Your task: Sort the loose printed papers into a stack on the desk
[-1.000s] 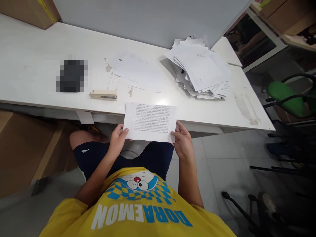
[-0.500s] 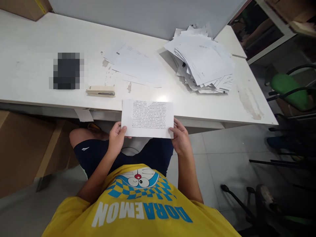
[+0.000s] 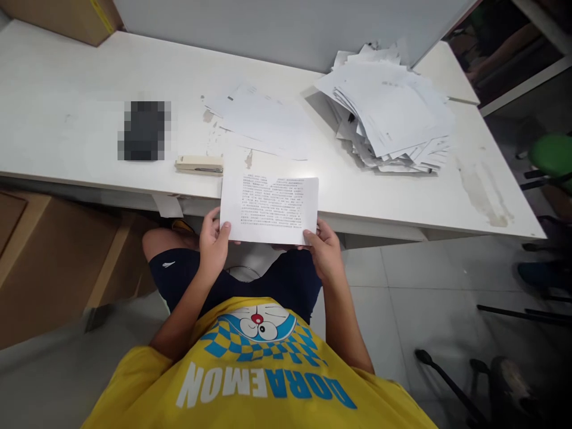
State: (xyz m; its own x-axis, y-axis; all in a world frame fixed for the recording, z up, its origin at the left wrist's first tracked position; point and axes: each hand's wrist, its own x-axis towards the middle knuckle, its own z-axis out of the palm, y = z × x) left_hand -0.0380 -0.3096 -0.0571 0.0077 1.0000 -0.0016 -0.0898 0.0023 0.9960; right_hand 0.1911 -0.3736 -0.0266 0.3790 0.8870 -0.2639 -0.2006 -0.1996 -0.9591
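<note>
A white sheet of paper (image 3: 268, 233) covered in small printed text is held out over the table's front edge. My left hand (image 3: 214, 241) grips its lower left corner, thumb on top and fingers underneath. At the lower right corner my right hand (image 3: 325, 247) pinches it the same way. Whether it is one sheet or several, I cannot tell. Just beyond its upper left lies a cream stapler (image 3: 199, 165). Further back, several loose papers (image 3: 268, 122) lie flat on the white table (image 3: 80, 77).
A tall, untidy pile of papers (image 3: 393, 113) stands at the back right. A blurred-out dark object (image 3: 143, 131) sits on the left. Cardboard boxes (image 3: 67, 18) are at the back left and under the table (image 3: 53, 262). A grey partition (image 3: 268, 30) runs behind.
My view has swung slightly left, so the table and its things appear further right. The held paper shows taller, its far edge higher in view. Both hands keep their grip.
</note>
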